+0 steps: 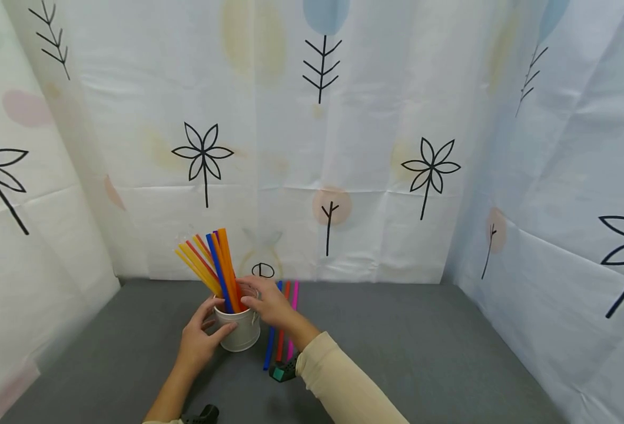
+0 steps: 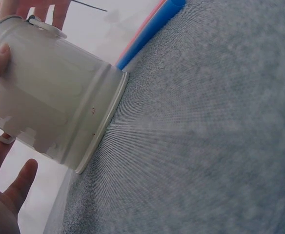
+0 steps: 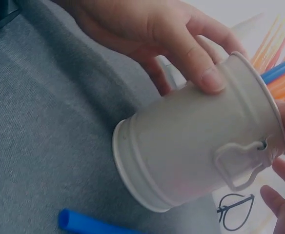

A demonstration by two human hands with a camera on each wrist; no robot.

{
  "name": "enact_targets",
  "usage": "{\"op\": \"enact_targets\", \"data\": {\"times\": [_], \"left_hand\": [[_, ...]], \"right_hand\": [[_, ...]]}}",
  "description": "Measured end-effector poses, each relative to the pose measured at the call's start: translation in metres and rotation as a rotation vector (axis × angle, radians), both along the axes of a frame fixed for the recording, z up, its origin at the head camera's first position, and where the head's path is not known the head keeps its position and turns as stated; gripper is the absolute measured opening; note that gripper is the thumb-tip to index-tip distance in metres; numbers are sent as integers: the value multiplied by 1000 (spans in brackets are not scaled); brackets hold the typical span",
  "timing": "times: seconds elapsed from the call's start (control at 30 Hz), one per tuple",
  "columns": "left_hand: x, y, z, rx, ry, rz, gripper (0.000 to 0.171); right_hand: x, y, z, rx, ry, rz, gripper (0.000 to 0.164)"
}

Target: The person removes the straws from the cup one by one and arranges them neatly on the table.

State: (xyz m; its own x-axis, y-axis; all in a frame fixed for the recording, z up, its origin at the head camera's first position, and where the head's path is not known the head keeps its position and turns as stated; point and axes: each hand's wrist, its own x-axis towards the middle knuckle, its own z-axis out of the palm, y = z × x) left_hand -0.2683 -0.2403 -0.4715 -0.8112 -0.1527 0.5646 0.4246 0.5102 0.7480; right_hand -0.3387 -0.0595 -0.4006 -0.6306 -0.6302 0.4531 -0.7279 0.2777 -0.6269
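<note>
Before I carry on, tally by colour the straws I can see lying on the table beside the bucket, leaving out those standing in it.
Blue straw: 1
Red straw: 1
Pink straw: 1
Total: 3

Readable text, brands, numbers: none. White bucket (image 2: pixel 50 87): two tiny marks (image 2: pixel 93 111) on lower wall near base, left wrist view; too small to decipher. Backdrop cloth (image 1: pixel 375 106): black line drawings, pictorial; looped outline (image 1: pixel 262 270) behind bucket, D-like in head view, leaf-shaped in right wrist view.
</note>
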Motion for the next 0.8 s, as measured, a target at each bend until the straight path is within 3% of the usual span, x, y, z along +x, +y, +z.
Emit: {"op": "enact_targets", "data": {"times": [0.17,0.3,0.43,0.8], "left_hand": [[0,-1,-1,5,4,15,51],[-1,-1,0,1,7,7,52],[-1,0,1,-2,2,8,52],[-1,0,0,-4,-12,15,52]], "right_hand": [[-1,-7,2,44,-7,65,41],[-4,-8,4,193,55,0,43],[-4,-8,8,291,29,-18,45],[-2,-8,11,374,-9,-67,46]]}}
